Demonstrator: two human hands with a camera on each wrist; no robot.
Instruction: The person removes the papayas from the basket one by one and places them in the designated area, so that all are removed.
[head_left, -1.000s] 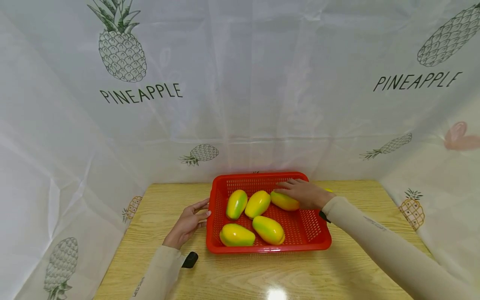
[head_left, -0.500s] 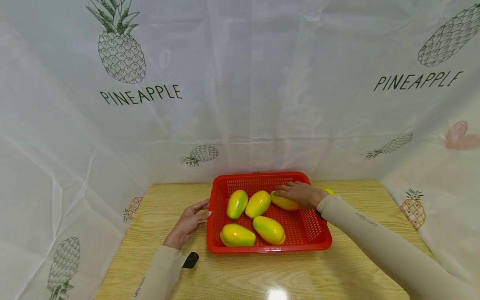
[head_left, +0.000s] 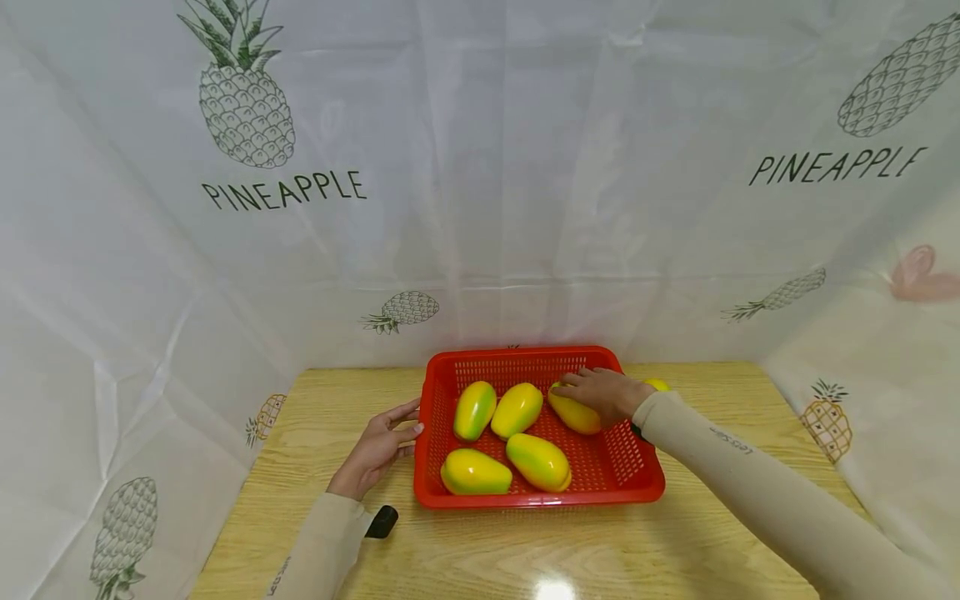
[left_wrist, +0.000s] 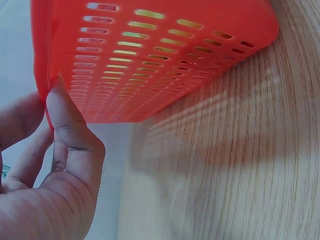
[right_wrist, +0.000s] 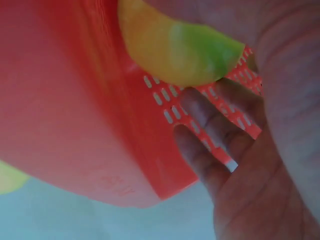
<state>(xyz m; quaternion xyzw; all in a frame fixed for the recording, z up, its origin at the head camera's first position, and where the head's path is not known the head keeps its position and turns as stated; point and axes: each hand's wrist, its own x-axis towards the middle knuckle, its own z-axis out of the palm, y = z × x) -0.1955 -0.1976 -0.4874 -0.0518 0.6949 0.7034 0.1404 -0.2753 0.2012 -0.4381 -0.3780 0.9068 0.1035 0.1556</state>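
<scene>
My head camera looks forward and down over the table [head_left: 480,550] at the whole red basket [head_left: 525,500]. My left wrist camera sits close against the basket's outer wall [left_wrist: 150,55]; my right wrist camera peers closely into its inside [right_wrist: 75,100]. All three share the basket.

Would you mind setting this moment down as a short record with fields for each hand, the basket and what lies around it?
Left hand: left hand touches the left wall of the red basket, fingers fairly straight.
Right hand: right hand grips a yellow-green fruit inside the basket, back right.
Basket contents: four more fruits, two in the back row, two in front.
Outside the basket: one fruit behind the right wrist.
Surface: wooden table.
Backdrop: pineapple-print sheet.
</scene>
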